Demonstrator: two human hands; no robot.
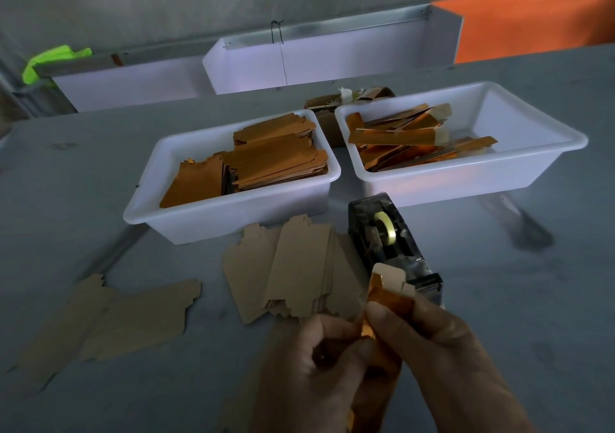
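Grey table (100, 199): both hands grip gold carton (387, 294) beside tape dispenser (389, 236).

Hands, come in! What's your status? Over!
Left hand and right hand both pinch the small folded gold-and-tan cardboard carton. Carton held up, top flap standing. Black tape dispenser right behind it; stack of flat tan blanks beside.

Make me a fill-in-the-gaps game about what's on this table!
1. The left hand and the right hand hold a folded carton right in front of the black ____ dispenser.
2. The number of white tubs on the table is ____.
3. The loosely piled cartons lie in the tub on the ____.
4. The flat brown blanks beside the dispenser lie on its ____ side.
Missing words: tape; two; right; left.
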